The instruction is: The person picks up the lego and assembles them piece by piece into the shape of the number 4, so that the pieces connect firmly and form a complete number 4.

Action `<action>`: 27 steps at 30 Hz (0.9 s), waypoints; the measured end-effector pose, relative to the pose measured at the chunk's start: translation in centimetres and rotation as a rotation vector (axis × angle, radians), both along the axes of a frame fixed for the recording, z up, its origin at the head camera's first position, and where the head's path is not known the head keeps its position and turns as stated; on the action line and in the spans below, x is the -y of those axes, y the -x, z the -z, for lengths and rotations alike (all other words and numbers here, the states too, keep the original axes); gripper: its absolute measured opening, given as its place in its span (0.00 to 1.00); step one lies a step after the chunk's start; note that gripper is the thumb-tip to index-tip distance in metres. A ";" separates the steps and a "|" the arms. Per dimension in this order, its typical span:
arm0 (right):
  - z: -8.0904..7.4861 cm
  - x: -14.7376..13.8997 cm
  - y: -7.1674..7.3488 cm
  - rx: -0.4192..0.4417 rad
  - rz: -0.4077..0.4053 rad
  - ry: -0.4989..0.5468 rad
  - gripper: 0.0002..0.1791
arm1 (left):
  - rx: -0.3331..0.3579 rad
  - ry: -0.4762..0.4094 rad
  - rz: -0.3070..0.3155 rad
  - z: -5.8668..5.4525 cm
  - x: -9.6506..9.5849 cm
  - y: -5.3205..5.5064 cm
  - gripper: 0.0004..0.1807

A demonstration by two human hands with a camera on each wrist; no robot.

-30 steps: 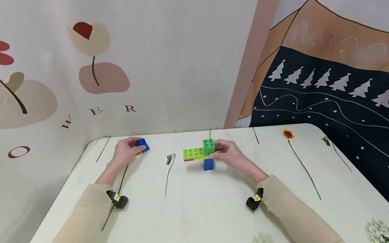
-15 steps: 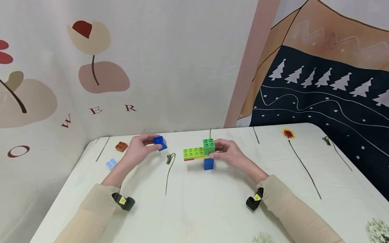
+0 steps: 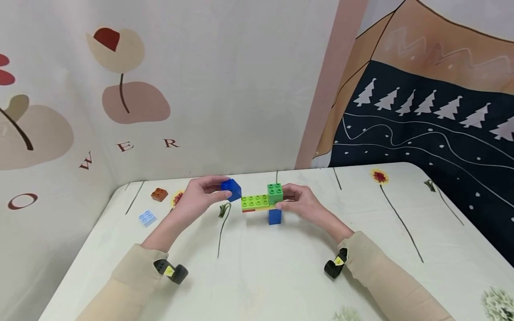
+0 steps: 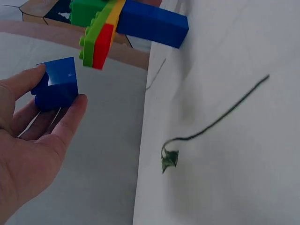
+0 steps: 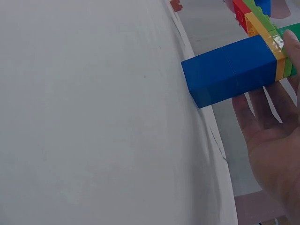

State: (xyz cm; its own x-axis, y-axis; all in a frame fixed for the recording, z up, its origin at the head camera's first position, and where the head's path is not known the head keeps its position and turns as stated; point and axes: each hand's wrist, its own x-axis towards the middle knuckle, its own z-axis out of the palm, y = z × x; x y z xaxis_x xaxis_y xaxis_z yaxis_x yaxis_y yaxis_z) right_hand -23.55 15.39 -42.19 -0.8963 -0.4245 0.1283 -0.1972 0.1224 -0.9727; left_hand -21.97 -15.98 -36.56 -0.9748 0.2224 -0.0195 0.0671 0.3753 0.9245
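Note:
Between thumb and fingers, my left hand (image 3: 196,198) pinches a blue toy brick (image 4: 57,84), tilted and raised off the table. This brick is just left of a small brick build, with a gap between them in the left wrist view. Blue bricks (image 5: 229,70) form the build's upright base. Across its top run yellow and red pieces under a lime green brick (image 3: 254,202), which sticks out to the left. A green brick (image 3: 275,193) sits at the right end. My right hand (image 3: 303,203) grips the build from the right, at the green brick and the layers below.
A brown brick (image 3: 159,194) and a light blue brick (image 3: 147,218) lie on the left of the table. The white tablecloth (image 3: 257,276) carries printed flowers and stems. A hanging cloth (image 3: 241,89) stands behind the table's far edge.
My left hand has carried the blue brick rightward, close to the build's left end. The brown and light blue bricks have come into view behind it. My right hand has stayed in place.

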 end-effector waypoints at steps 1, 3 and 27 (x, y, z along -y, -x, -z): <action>0.0 0.0 0.0 -0.001 0.002 0.000 0.22 | 0.004 -0.007 0.002 -0.1 -0.2 -0.1 0.28; 0.0 0.0 0.0 0.001 0.004 0.004 0.22 | 0.003 -0.025 0.012 -0.3 -0.5 -0.3 0.27; -0.1 0.2 -0.1 0.011 0.020 0.011 0.22 | -0.021 -0.047 0.076 -0.1 -3.2 -0.7 0.23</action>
